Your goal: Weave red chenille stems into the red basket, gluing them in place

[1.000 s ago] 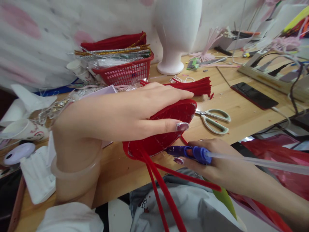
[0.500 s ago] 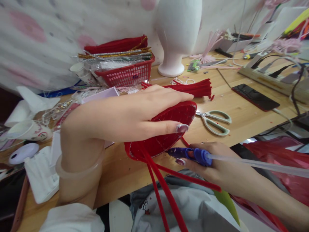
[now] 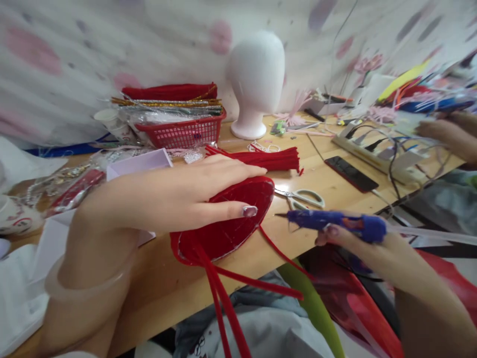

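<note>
My left hand grips a red oval piece of fuzzy pipe cleaner, thumb over its near face and fingers along the far edge. Pale lines, perhaps glue, run along its rim and inner surface. Several loose red pipe cleaner stems trail from it toward my lap. In my right hand is a blue hot glue gun, a clear glue stick protruding from its back. Its nozzle points left, apart from the red piece. Scissors with pale handles lie just beyond the nozzle.
A bundle of red pipe cleaners lies behind the piece. Farther back are a red basket and a white foam head. To the right are a phone, a power strip with cords, and another person's hands.
My right hand has drawn the glue gun away from the red piece, to the right and up. My left hand still holds the piece. The view has tilted up and turned right.
</note>
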{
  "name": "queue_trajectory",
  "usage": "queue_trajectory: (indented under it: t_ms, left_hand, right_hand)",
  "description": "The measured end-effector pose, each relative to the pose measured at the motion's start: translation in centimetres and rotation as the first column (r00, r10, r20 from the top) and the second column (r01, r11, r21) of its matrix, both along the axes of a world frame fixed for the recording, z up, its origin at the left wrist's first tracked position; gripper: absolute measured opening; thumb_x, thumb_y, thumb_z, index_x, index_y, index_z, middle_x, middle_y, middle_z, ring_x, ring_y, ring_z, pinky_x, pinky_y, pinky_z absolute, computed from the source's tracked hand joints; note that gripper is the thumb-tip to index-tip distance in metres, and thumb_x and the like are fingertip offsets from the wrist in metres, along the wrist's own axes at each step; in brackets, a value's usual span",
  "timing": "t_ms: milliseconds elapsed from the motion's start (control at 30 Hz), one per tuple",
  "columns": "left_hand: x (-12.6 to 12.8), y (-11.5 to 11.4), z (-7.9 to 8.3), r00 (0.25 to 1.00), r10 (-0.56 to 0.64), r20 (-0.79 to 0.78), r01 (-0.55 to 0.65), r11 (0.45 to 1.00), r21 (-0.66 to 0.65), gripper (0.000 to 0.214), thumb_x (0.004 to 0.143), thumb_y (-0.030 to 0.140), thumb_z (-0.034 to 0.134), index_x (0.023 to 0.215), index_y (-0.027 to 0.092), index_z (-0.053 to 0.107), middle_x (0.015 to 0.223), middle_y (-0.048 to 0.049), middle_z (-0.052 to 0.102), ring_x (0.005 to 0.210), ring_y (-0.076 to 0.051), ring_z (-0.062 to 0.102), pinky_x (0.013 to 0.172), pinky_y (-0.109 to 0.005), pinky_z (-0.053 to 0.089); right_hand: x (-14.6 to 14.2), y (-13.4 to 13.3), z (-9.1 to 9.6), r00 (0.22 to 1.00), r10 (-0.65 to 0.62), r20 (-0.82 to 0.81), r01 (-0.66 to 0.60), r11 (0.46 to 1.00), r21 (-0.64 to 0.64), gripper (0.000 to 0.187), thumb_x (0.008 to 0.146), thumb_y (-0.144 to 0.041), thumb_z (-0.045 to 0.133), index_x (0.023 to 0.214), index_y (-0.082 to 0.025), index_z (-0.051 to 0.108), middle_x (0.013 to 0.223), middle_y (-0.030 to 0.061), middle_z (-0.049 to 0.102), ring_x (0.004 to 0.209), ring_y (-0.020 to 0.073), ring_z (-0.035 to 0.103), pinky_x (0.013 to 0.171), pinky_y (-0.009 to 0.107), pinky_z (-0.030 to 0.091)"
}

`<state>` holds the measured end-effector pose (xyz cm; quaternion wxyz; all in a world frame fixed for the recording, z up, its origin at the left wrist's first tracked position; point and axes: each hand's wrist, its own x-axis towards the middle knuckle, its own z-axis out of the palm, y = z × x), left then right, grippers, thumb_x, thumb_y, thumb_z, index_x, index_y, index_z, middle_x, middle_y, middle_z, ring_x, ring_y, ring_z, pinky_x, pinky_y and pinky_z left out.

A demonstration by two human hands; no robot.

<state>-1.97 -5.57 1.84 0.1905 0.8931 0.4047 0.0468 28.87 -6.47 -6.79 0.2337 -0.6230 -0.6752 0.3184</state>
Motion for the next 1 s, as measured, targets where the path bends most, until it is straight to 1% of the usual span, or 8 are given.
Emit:
queue_trajectory:
  t_ms: [133,300,433,633,800,867,933,1000]
  left_hand:
    - [0.0,-0.2,-0.2,0.998,0.056,0.009,-0.056,0.998,-0.008,0.053,0.097,0.048,0.043,0.148,0.032,0.038,0.155,0.0024,0.041,0.141,-0.023,0.039,0.116,-0.034,0.032]
    - [-0.3,0.0,-0.5,0.996,0.091,0.020,-0.091,0.996,-0.014,0.049,0.099,0.046,0.038,0.146,0.033,0.041,0.155,0.0047,0.041,0.142,-0.021,0.038,0.118,-0.033,0.030]
    - [-0.5,0.2,-0.6,0.993,0.114,0.012,-0.114,0.993,-0.006,0.050,0.100,0.045,0.035,0.148,0.031,0.039,0.157,0.0039,0.037,0.146,-0.021,0.033,0.122,-0.035,0.024]
    - [-0.2,-0.3,0.2,0.990,0.140,-0.022,-0.141,0.989,-0.050,0.051,0.100,0.043,0.034,0.148,0.029,0.038,0.157,0.0027,0.037,0.145,-0.021,0.035,0.121,-0.036,0.025]
    - [-0.7,-0.4,0.5,0.988,0.152,-0.036,-0.154,0.986,-0.057,0.052,0.100,0.045,0.036,0.150,0.029,0.036,0.158,0.0037,0.035,0.146,-0.020,0.032,0.122,-0.036,0.022]
    - [-1.3,-0.2,0.6,0.988,0.147,-0.036,-0.149,0.987,-0.055,0.053,0.099,0.047,0.039,0.149,0.032,0.037,0.157,0.0044,0.036,0.146,-0.021,0.033,0.122,-0.036,0.023]
    - [-1.9,0.0,0.8,0.989,0.140,-0.039,-0.142,0.988,-0.055,0.052,0.097,0.050,0.043,0.147,0.035,0.041,0.156,0.0045,0.039,0.144,-0.022,0.036,0.121,-0.037,0.025]
    - [-2.4,0.1,1.1,0.988,0.148,-0.042,-0.151,0.986,-0.067,0.052,0.095,0.052,0.046,0.145,0.036,0.044,0.154,0.0044,0.042,0.143,-0.024,0.039,0.120,-0.039,0.028]
  right_hand:
    - [3.4,2.0,0.6,0.987,-0.154,0.046,0.150,0.986,0.074,0.060,0.074,-0.077,0.055,0.079,-0.020,0.075,0.073,0.0112,0.073,0.056,0.0208,0.059,0.041,0.027,0.039]
    - [5.6,5.6,-0.6,0.945,-0.290,0.149,0.277,0.955,0.102,0.045,0.085,-0.058,0.055,0.083,-0.017,0.074,0.082,0.0147,0.075,0.074,0.0240,0.067,0.052,0.028,0.046]
    - [5.8,9.0,-2.2,0.918,-0.373,0.132,0.359,0.925,0.122,0.045,0.082,-0.057,0.059,0.091,-0.015,0.074,0.081,0.0129,0.075,0.068,0.0242,0.067,0.052,0.030,0.047]
    - [4.7,11.9,-3.8,0.897,-0.407,0.173,0.384,0.911,0.153,0.043,0.080,-0.057,0.061,0.069,-0.016,0.070,0.068,0.0107,0.071,0.066,0.0261,0.066,0.057,0.033,0.047]
    - [5.4,8.6,-4.1,0.858,-0.368,0.359,0.283,0.921,0.267,0.048,0.079,-0.064,0.059,0.075,-0.017,0.069,0.078,0.0151,0.071,0.077,0.0318,0.065,0.065,0.038,0.046]
    - [5.3,5.9,-3.7,0.788,-0.479,0.386,0.337,0.861,0.381,0.050,0.078,-0.065,0.059,0.081,-0.016,0.068,0.088,0.0186,0.071,0.082,0.0346,0.065,0.067,0.041,0.045]
    - [4.3,3.4,-3.3,0.839,-0.469,0.275,0.386,0.870,0.307,0.048,0.081,-0.065,0.056,0.086,-0.019,0.068,0.084,0.0137,0.071,0.075,0.0308,0.065,0.063,0.039,0.045]
    - [2.1,2.0,-3.2,0.949,-0.280,0.144,0.236,0.936,0.262,0.040,0.084,-0.060,0.054,0.085,-0.022,0.068,0.080,0.0081,0.071,0.072,0.0258,0.064,0.065,0.036,0.045]
